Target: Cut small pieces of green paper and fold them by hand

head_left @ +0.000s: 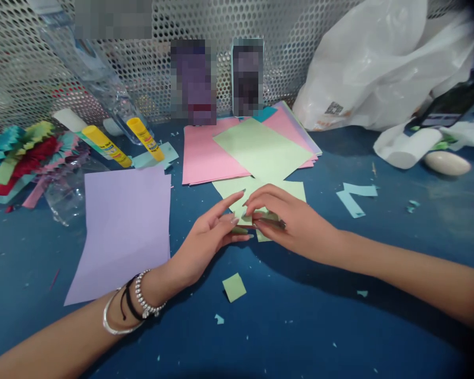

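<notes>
My left hand (209, 237) and my right hand (288, 221) meet at the middle of the blue table (300, 326). Between their fingertips lies a small folded piece of light green paper (256, 221), pinched from both sides and pressed to the table. It rests at the near edge of a larger light green sheet (284, 189). My left wrist wears bracelets. A small green paper square (234, 287) lies loose just in front of my left hand.
A lilac sheet (126, 231) lies at left. Pink sheets (205, 152) and a green sheet (260, 147) are stacked behind. Two yellow glue sticks (118, 143), a plastic bottle (98, 79), folded paper fans (23, 155), a white plastic bag (379, 68) and paper scraps (353, 199) surround them.
</notes>
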